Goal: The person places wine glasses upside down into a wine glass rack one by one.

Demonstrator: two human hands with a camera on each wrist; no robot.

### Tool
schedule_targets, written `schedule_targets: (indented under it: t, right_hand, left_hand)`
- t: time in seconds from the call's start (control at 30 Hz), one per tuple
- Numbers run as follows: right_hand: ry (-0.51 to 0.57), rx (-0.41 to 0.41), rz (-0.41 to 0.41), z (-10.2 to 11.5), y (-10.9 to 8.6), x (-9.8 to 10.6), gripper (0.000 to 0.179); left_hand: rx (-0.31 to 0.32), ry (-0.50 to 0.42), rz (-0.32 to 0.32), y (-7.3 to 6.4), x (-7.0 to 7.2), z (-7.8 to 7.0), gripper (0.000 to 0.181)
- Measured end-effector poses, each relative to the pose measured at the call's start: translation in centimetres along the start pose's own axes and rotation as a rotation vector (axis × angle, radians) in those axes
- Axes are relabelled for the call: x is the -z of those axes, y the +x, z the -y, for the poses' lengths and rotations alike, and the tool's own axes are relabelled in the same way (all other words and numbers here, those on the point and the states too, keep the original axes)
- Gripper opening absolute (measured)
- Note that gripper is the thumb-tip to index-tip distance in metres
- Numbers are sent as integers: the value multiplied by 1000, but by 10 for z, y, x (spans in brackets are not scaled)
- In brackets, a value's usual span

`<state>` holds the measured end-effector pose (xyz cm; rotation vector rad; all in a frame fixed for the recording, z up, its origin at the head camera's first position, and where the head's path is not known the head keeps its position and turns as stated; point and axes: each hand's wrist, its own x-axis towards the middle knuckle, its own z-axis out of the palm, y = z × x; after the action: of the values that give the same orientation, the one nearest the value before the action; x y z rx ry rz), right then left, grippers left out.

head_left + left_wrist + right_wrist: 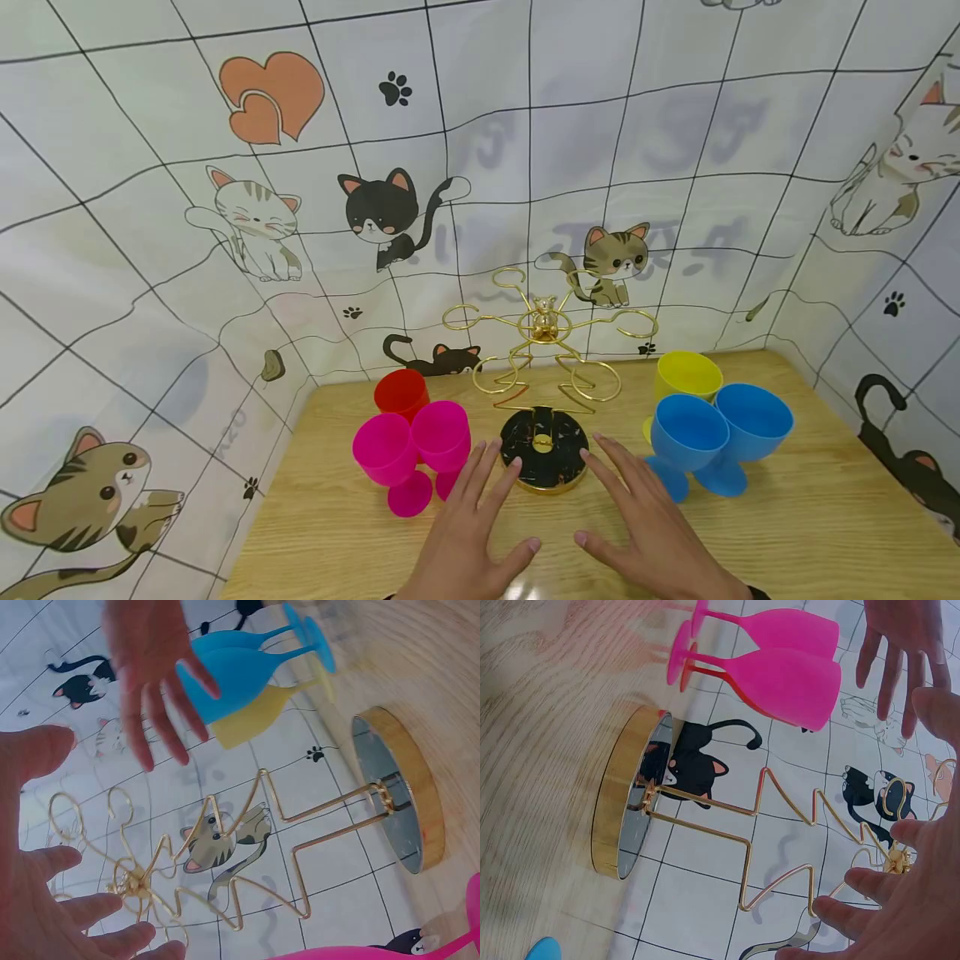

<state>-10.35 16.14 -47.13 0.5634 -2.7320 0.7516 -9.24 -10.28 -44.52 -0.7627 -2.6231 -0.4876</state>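
Observation:
A gold wire goblet rack stands upright in the middle, with a small gold bear figure (545, 323) at its top and curled loops spreading around it. Its round black marbled base (517, 454) has a gold rim (613, 802). My left hand (468, 533) hovers with fingers spread at the base's left, in front of the pink goblets (383, 450). On the other side, my right hand (648, 529) is likewise spread, near the blue goblets (690, 429). Both palms face each other and hold nothing. Each wrist view shows the rack's zigzag wires (300, 877) between the hands.
Behind the two pink goblets stands a red goblet (401, 392). A yellow goblet (687, 375) is behind the two blue ones. All rest on a wood-grain table (315, 533), enclosed by white cloth (487, 150) with black grid lines and cartoon cats.

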Motion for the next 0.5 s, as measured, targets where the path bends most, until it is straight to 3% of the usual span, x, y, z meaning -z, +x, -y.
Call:
schedule_targets:
  t: [0.17,0.27,0.5]
  right_hand:
    - [13,3,-5,0,0,-1,88]
    - [22,7,-9,0,0,-1,89]
    - [22,29,-19,-1,0,-2,92]
  left_hand:
    - [62,-92,-37,-1,18,5,89]
    - [61,-112,-112,-1,26,10,91]
    - [-21,-177,-423,-3,39,33,81]
